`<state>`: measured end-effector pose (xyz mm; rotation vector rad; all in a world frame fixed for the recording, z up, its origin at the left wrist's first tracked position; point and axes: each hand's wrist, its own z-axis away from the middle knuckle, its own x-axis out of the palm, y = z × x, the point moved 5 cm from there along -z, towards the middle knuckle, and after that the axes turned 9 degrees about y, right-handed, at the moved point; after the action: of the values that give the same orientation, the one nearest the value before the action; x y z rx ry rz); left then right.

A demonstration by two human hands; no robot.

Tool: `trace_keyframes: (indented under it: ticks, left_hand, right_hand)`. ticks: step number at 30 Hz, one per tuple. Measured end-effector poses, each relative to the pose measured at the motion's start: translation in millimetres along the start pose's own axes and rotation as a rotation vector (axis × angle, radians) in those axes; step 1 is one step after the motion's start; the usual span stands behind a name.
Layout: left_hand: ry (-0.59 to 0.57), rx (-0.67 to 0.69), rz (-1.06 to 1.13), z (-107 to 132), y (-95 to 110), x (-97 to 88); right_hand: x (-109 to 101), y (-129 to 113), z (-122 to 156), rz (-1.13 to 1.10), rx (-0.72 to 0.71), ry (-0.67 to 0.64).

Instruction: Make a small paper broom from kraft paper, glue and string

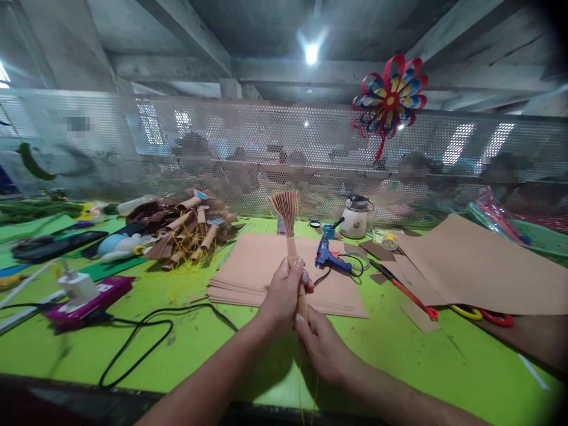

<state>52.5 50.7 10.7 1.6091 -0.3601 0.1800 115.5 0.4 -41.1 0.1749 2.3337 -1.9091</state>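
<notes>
I hold a pleated brown paper fan [285, 211] upright on its rolled paper handle, over a green table. My left hand [284, 291] is wrapped round the handle just below the fan. My right hand [323, 346] grips the lower end of the same handle, fingers closed. Beneath them lies a stack of brown paper sheets [252, 269]. A blue glue gun [327, 256] rests on the stack just right of my left hand.
A heap of finished paper fans [186, 228] lies at back left. A pink box with a white plug [84, 294] and black cable [146, 343] sit left. Large brown sheets [470, 266], red-handled scissors [415, 300], a white jar [355, 217] and a paper pinwheel [390, 97] on the mesh screen are right.
</notes>
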Motion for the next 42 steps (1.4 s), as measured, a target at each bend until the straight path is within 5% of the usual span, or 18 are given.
trace_keyframes:
  ticks: [11, 15, 19, 23, 34, 42]
  left_hand:
    - [0.143, 0.004, 0.004, -6.7, -14.6, -3.2]
    - [0.056, -0.087, 0.059, -6.5, -10.9, -5.3]
    - [-0.175, -0.253, 0.218, -4.9, -2.3, -7.8]
    - [-0.294, -0.271, 0.286, -4.4, 6.9, -9.9]
    - [-0.213, -0.232, 0.263, -7.8, -4.7, -7.6]
    - [-0.308, -0.250, 0.229, -6.8, -4.7, -7.1]
  right_hand:
    - [-1.0, -5.2, -6.1, 0.070, -0.069, 0.079]
    - [-2.7, 3.7, -2.7, 0.028, 0.037, 0.042]
    - [-1.1, 13.5, 4.1, -0.142, 0.264, -0.073]
    - [0.2, 6.8, 7.5, -0.270, 0.310, -0.166]
    - [3.0, 4.2, 9.5, -0.332, 0.334, -0.149]
    - [3.3, 6.4, 8.7, -0.352, 0.334, -0.118]
